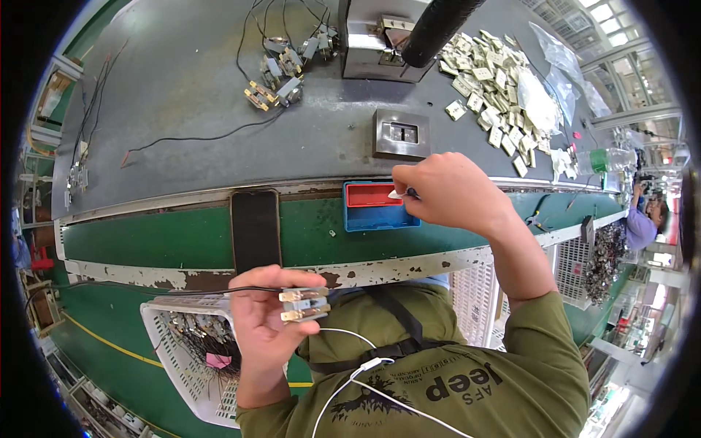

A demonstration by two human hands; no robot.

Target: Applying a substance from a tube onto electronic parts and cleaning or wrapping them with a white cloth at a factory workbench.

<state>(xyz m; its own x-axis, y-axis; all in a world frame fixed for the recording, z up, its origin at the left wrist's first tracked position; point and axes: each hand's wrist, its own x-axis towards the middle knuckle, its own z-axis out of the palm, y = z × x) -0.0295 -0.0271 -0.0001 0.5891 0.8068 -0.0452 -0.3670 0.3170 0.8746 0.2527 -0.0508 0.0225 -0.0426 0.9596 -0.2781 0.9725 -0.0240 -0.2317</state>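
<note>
The left hand pinches a small metal-tabbed connector on a thin black wire; it looks light, rigid, best gripped by its body. The right hand closes its fingers on a slim pen-like tool over the blue-and-red tray.

A grey workbench is seen across the upper half, edged at 6 o'clock by a green shelf with chipped white rails. A green floor with a yellow line is seen at 8 o'clock. Ceiling lights and metal frames are seen at 2 o'clock. Daylight is spread evenly.
</note>
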